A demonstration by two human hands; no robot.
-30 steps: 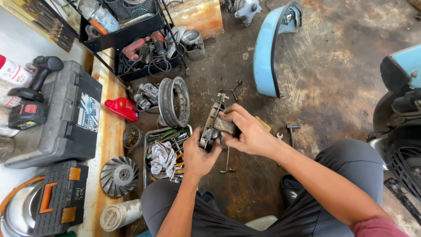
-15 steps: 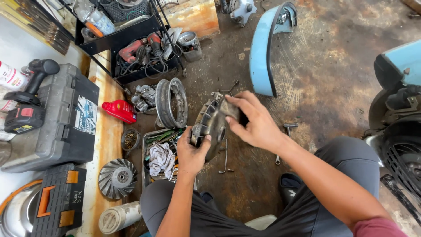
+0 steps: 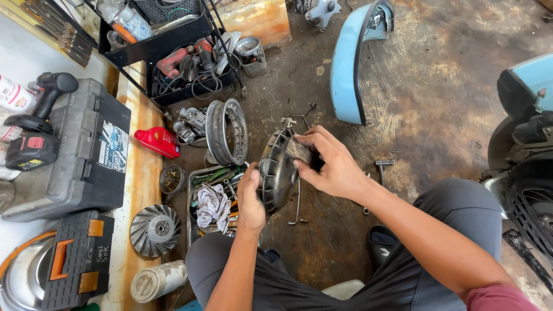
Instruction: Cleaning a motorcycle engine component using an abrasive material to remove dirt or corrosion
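Above the tool tray point(image 3: 199, 173), both hands' point(image 3: 251, 201) point(image 3: 334, 167) grips clasp a round metal cover point(image 3: 276, 170).

Dull grey metal round cover point(image 3: 276, 173), glossy red plastic bottle point(image 3: 158, 141), rough stained concrete floor point(image 3: 438, 115)

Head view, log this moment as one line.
left hand: grips round metal part | right hand: presses grey cloth on it | tool tray below

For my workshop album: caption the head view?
Both hands, left hand and right hand, grip a round metal cover above an oily floor.
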